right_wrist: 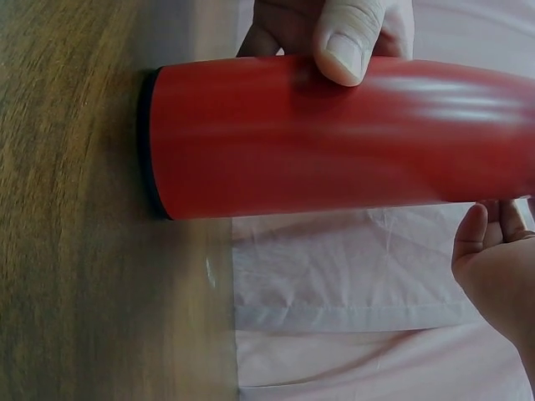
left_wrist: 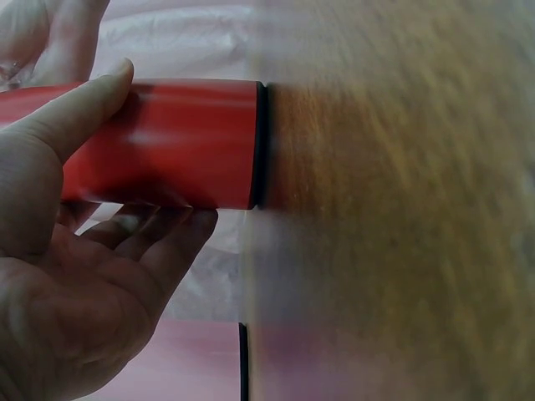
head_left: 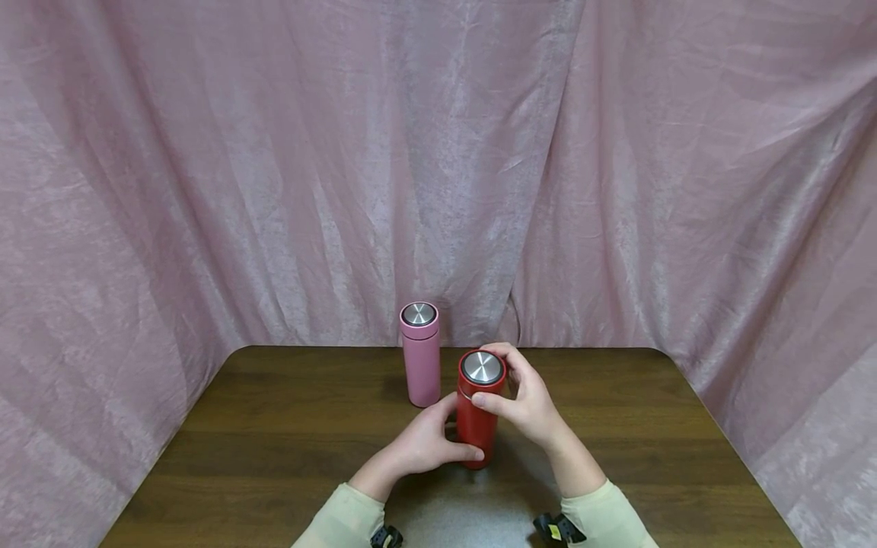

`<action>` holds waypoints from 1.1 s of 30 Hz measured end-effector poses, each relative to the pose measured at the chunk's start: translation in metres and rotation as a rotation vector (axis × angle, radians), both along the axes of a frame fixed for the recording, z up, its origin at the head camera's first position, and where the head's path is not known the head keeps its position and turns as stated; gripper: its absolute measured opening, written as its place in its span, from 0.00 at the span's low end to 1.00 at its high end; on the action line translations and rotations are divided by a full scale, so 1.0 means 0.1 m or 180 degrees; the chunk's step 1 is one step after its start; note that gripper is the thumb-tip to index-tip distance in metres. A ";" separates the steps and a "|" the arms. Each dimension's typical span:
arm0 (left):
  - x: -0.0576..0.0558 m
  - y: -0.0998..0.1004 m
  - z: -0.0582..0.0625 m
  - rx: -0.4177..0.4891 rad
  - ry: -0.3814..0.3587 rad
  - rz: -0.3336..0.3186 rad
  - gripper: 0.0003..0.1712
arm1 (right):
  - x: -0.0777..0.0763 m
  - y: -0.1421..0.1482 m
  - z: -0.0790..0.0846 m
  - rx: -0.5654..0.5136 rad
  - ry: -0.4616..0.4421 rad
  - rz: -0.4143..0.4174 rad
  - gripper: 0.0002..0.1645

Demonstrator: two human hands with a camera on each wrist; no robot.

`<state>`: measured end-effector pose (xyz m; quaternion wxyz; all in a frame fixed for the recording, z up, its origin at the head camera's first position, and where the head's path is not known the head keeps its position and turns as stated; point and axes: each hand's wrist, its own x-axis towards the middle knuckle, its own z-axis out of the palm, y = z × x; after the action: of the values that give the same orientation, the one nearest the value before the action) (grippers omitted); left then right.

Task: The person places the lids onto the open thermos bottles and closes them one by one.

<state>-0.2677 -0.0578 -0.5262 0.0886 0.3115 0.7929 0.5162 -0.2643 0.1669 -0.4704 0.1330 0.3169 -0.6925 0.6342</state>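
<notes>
A red thermos bottle [head_left: 474, 426] with a brushed-metal lid top [head_left: 483, 367] stands upright near the middle of the wooden table. My left hand [head_left: 426, 440] grips its lower body, thumb across the front and fingers behind, as the left wrist view shows on the red wall [left_wrist: 192, 142]. Up at the lid end, my right hand [head_left: 533, 399] holds the bottle from the right, thumb in front just below the metal top. In the right wrist view, that hand [right_wrist: 506, 276] is at the bottle's upper part, with the black base ring [right_wrist: 149, 146] down at the tabletop.
A pink thermos bottle [head_left: 421, 369] with a similar metal top stands just behind and left of the red one. The brown table [head_left: 274, 426] has rounded far corners. Pink curtains [head_left: 329, 167] hang behind it and along both sides.
</notes>
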 end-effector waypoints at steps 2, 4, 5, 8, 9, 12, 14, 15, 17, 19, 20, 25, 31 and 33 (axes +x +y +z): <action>0.00 0.00 0.00 -0.0003 -0.0015 0.0004 0.42 | 0.00 0.00 0.00 0.0027 0.0001 -0.0052 0.35; 0.01 0.00 0.00 -0.0008 -0.0026 0.0011 0.41 | 0.01 -0.01 0.00 0.0063 -0.0012 -0.0108 0.35; 0.01 0.00 0.00 -0.0015 -0.0021 0.0016 0.41 | 0.02 -0.01 0.00 0.0084 -0.0024 -0.0138 0.35; 0.01 -0.01 0.00 -0.0044 -0.0008 0.0028 0.41 | 0.04 -0.02 0.01 0.0149 -0.0082 -0.0231 0.36; 0.01 -0.01 0.00 -0.0054 -0.0001 0.0030 0.40 | 0.04 -0.02 0.01 0.0168 -0.0089 -0.0254 0.36; 0.01 -0.02 0.00 -0.0061 0.0002 0.0029 0.40 | 0.05 -0.02 0.01 0.0200 -0.0110 -0.0304 0.37; 0.01 -0.02 -0.01 -0.0054 0.0004 0.0025 0.40 | 0.05 -0.02 0.01 0.0211 -0.0110 -0.0321 0.37; 0.01 -0.02 -0.01 -0.0048 0.0000 0.0024 0.40 | 0.05 -0.03 0.01 0.0217 -0.0117 -0.0324 0.37; 0.01 -0.02 -0.01 -0.0038 -0.0008 0.0023 0.40 | 0.05 -0.03 0.02 0.0227 -0.0126 -0.0323 0.38; 0.01 -0.02 -0.02 -0.0031 -0.0016 0.0022 0.40 | 0.05 -0.02 0.02 0.0252 -0.0128 -0.0313 0.39; 0.00 -0.02 -0.02 -0.0025 -0.0023 0.0020 0.41 | 0.05 -0.02 0.01 0.0260 -0.0127 -0.0296 0.40; 0.00 -0.02 -0.03 -0.0022 -0.0038 0.0014 0.40 | 0.05 0.00 0.01 0.0307 -0.0015 -0.0107 0.44; -0.01 -0.01 -0.03 -0.0044 -0.0008 0.0016 0.40 | 0.04 -0.01 0.03 0.0179 0.0210 0.0170 0.41; -0.01 -0.01 -0.03 -0.0046 -0.0005 0.0016 0.40 | 0.04 -0.01 0.04 0.0143 0.0222 0.0209 0.41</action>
<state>-0.2687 -0.0586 -0.5290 0.0902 0.3084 0.7973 0.5110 -0.2607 0.1661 -0.4665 0.1290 0.3644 -0.6908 0.6111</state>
